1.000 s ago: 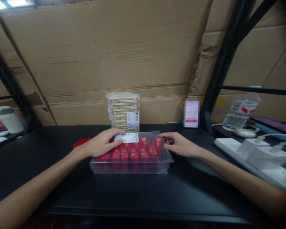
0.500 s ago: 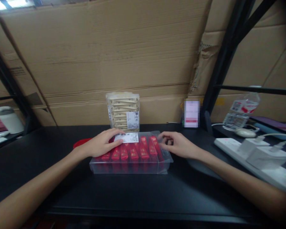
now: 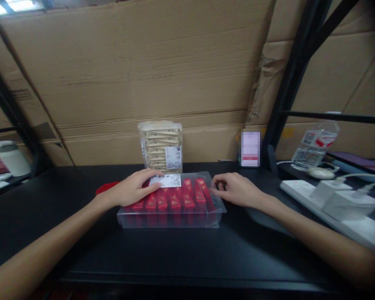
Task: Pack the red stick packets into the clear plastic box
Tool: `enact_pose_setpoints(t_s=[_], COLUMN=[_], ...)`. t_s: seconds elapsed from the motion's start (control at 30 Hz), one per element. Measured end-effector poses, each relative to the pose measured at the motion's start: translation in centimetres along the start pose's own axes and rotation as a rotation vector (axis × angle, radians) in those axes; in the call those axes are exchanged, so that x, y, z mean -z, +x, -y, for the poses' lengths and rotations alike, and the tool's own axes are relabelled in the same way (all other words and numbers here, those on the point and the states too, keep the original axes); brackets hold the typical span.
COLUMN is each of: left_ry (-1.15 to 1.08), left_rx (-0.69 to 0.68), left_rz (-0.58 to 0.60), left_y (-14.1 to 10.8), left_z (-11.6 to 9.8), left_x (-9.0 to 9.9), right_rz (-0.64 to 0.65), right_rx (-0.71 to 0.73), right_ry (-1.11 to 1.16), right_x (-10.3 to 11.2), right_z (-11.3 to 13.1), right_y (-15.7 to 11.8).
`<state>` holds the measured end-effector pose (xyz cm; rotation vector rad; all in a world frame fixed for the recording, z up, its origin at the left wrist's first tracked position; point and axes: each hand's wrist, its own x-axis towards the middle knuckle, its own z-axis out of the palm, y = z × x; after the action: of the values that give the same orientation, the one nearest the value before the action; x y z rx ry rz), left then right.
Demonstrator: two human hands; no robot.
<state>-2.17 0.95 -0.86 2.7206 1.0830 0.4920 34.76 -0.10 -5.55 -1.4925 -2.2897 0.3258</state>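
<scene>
A clear plastic box (image 3: 171, 219) lies flat on the black table (image 3: 187, 254), holding a row of red packaged sticks (image 3: 175, 202). A white printed label (image 3: 166, 180) sits on its top. My left hand (image 3: 133, 188) rests flat on the box's left part, its fingertips beside the label. My right hand (image 3: 233, 189) is at the box's right end, fingers loosely curled at the top edge and holding nothing. Behind the box stands a clear bag of cream sachets (image 3: 160, 146). A red object (image 3: 105, 187) shows just beyond my left hand, partly hidden.
A white power strip (image 3: 328, 206) with plugged-in chargers lies at right, near a plastic water bottle (image 3: 315, 143) and a white mouse (image 3: 321, 173). A blurred card (image 3: 250, 148) stands at the back. Cardboard sheets and black metal shelf posts rise behind the table.
My right hand has drawn slightly rightward, away from the red sticks, and the rightmost stick now lies lower than in the oldest frame. My left hand stays in place on the box.
</scene>
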Motion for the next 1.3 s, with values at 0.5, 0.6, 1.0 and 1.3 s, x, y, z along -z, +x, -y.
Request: enact_pose_setpoints(t_s=[0.5, 0.6, 1.0, 1.3], left_ry=[0.02, 0.028, 0.053, 0.062], left_rx=[0.024, 0.027, 0.046, 0.06], left_rz=[0.024, 0.026, 0.03, 0.037], left_y=[0.0, 0.0, 0.2, 0.3], left_z=[0.1, 0.0, 0.1, 0.1], left_x=[0.1, 0.2, 0.4, 0.6], right_rz=[0.016, 0.016, 0.057, 0.088], right_rx=[-0.001, 0.013, -0.044, -0.044], right_ry=[-0.108, -0.089, -0.202, -0.225], right_x=[0.6, 0.6, 1.5, 2.0], right_z=[-0.9, -1.0, -0.6, -0.5], right_y=[-0.2, -0.1, -0.4, -0.6])
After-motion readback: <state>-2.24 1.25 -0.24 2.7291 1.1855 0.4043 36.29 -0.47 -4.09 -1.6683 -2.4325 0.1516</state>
